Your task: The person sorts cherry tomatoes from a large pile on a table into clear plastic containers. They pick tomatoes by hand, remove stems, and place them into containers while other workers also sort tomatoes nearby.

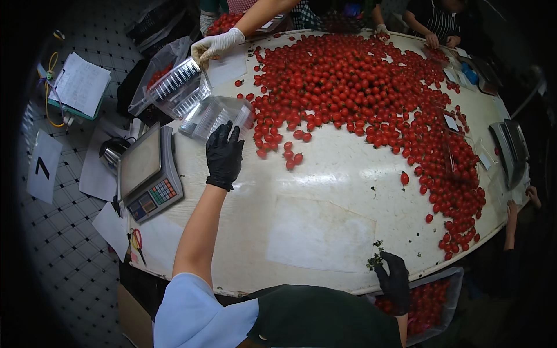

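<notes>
Fingers of left hand point(224, 153) in a black glove, spread and curled onto a clear plastic clamshell point(216, 115) lying on the white table point(325, 191) — touching its near edge, grip not confirmed. Right hand point(394, 278), also black-gloved, pinches green stems point(376, 259) at the table's near rim, above a crate point(432, 304) of tomatoes. Cherry tomatoes point(354, 81) heaped just right of the clamshell. Co-worker's white-gloved hand point(217, 44) holds another clamshell point(181, 86) — scale point(149, 173) at left.

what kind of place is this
Probably a produce packing room: a big white table heaped with cherry tomatoes, clear plastic punnets and weighing scales, with gloved hands sorting around it.
</notes>
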